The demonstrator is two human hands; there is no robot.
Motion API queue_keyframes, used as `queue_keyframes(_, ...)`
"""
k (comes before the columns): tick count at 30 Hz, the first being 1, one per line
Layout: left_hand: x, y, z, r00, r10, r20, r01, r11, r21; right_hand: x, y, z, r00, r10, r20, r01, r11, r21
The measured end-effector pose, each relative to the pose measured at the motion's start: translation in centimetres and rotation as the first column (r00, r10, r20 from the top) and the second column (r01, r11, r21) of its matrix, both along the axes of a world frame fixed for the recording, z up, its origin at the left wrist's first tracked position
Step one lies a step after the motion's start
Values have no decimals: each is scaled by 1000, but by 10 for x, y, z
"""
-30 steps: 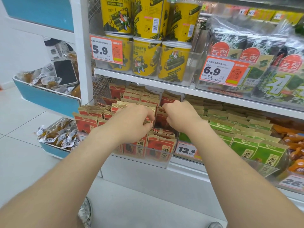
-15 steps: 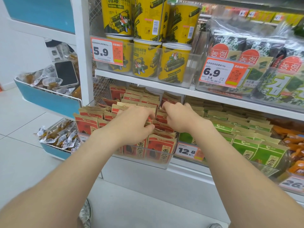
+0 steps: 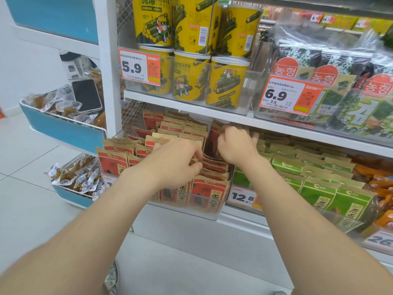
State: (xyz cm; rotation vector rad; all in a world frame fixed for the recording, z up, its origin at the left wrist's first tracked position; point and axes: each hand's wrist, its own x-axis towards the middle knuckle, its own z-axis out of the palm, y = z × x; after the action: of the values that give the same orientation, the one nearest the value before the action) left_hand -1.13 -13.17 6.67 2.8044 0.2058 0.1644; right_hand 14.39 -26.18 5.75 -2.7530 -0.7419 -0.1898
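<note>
Head view: curled fingers of the left hand pinch red sunflower-seed packets standing in a clear shelf bin. The right hand grips packets further back, beside green packets and beneath yellow seaweed-roll canisters.

Red-and-kraft seed packets stand upright in rows w/in clear shelf bin.

Bright, even shop light from overhead; shadows stay soft. Glare streaks the clear seaweed bags. The wide lens bows the white shelf post. Forearms at the bottom edge blur slightly.
</note>
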Motion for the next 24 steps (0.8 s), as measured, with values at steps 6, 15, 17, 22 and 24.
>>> queue_keyframes(6,2,1,0,1000,-5,-4,5,1000,-11,2,11,2,999,-32,31,32,999,1)
queue_keyframes(15,-2,2,-1,1000,-23,-4,23,1000,-10,-2,8,-3,988,-47,145,69,987,-148)
queue_keyframes(17,-3,3,0,1000,-21,-1,21,999,-27,-9,4,-1,972,18,236,22,986,-167)
queue_keyframes(22,-3,3,1,999,-15,34,17,998,-53,-31,-11,8,890,186,416,-88,966,-244)
queue_keyframes(24,-4,1,3,998,-2,56,5,998,-56,-40,-19,12,836,234,497,-126,962,-242)
